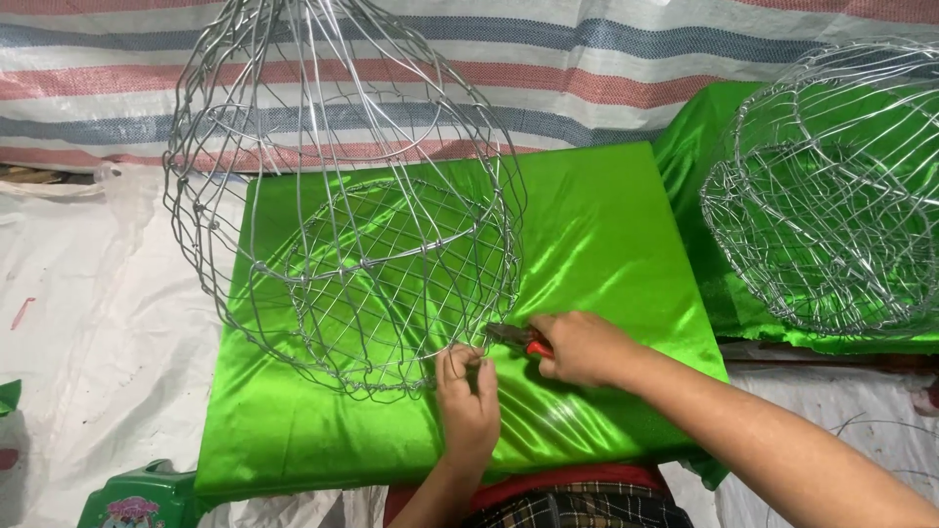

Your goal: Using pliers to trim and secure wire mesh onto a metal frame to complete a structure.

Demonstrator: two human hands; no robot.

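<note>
The left hand point(468, 399) pinches the bottom rim of the wire cage point(342, 215) resting on the green satin tabletop point(606, 235), while just right of that grip the right hand point(582, 347) clasps red-handled pliers point(518, 339) (jaws at the rim).

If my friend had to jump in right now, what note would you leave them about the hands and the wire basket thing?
Left hand: fingers pinch the wire frame at its lower rim.
Right hand: grips red-handled pliers, tips at the same rim beside the left fingers.
The frame lies on green cloth over a board. A second frame sits on more green cloth at the right.
Done: the frame's ribs and base mesh look formed.
Left: the rim spot between the hands looks in work; I cannot tell how much remains.
</note>
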